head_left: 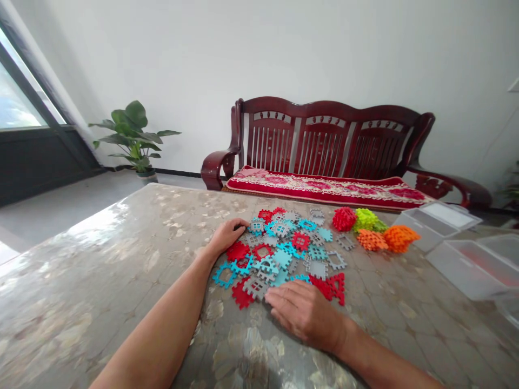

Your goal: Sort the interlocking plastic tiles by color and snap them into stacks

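A loose pile of flat toothed plastic building tiles in red, grey and blue lies on the table [121, 259]. My left hand [227, 236] rests at the pile's far left edge, fingers reaching towards a grey window tile [257, 225] and a red tile [237, 250]. At the near edge, my right hand [306, 310] lies palm down with its fingers stretched out beside a grey window tile [255, 288]. Red tiles [335, 287] stick out just beyond its knuckles. Neither hand visibly holds a tile; the right palm is hidden.
Stacked tiles stand grouped at the back right: red [344, 219], yellow-green [365, 219] and orange [400, 237]. Clear plastic boxes [466, 270] sit at the right edge. Behind the table are a wooden bench [320, 143] and a potted plant [135, 135].
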Action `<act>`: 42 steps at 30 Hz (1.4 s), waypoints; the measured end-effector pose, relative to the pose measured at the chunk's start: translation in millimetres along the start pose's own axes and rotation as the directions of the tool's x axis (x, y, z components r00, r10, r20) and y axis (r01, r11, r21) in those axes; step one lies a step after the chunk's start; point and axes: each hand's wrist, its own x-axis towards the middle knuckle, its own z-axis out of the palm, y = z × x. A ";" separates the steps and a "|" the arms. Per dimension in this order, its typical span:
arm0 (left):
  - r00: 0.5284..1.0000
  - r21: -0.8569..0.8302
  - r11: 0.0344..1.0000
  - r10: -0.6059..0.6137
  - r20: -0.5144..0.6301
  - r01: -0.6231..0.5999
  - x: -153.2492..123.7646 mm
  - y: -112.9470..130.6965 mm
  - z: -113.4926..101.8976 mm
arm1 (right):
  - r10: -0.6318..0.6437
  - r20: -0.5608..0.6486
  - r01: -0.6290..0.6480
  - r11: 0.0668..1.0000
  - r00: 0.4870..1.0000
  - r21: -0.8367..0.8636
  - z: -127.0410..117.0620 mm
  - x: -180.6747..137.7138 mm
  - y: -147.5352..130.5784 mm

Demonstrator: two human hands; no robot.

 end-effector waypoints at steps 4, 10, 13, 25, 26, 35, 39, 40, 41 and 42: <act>1.000 0.001 1.000 -0.001 -0.006 0.001 -0.9 1.7 -0.6 | 0.469 -0.134 -0.436 0.874 0.873 0.213 -2.1 2.1 16.1; 0.990 -0.094 0.995 -0.001 -0.141 -0.013 -4.0 12.5 -6.0 | 0.867 -0.018 -0.708 0.418 0.498 0.570 -5.8 2.0 53.1; 0.975 -0.202 0.979 -0.007 -0.222 -0.039 -4.2 32.9 -8.7 | 0.894 -0.014 -0.667 0.345 0.448 0.660 -11.3 1.5 65.6; 0.932 -0.116 0.943 0.328 0.153 -0.313 -17.1 85.5 14.4 | 0.931 -0.074 -0.667 0.311 0.358 0.677 -18.6 3.9 81.6; 0.940 -0.102 0.947 0.317 0.129 -0.305 -15.2 80.3 12.6 | 0.931 -0.085 -0.662 0.314 0.355 0.680 -21.1 3.0 84.6; 0.977 0.164 0.986 0.035 -0.209 -0.001 1.6 4.3 -15.7 | 0.886 -0.253 -0.701 0.462 0.388 0.543 -36.4 -23.8 135.1; 0.978 0.266 0.958 -0.049 -0.204 0.104 -0.7 -19.9 -17.1 | 0.867 -0.208 -0.729 0.495 0.454 0.472 -28.3 -37.4 148.2; 0.981 0.284 0.953 -0.057 -0.185 0.109 -0.8 -22.7 -16.9 | 0.856 -0.224 -0.730 0.515 0.466 0.448 -26.6 -39.4 148.9; 0.985 0.301 0.948 -0.059 -0.163 0.106 -0.8 -24.0 -16.7 | 0.847 -0.250 -0.734 0.532 0.470 0.422 -25.4 -40.8 148.8; 0.988 0.315 0.944 -0.056 -0.144 0.099 -0.7 -24.2 -16.7 | 0.839 -0.279 -0.745 0.544 0.468 0.386 -24.7 -41.7 147.9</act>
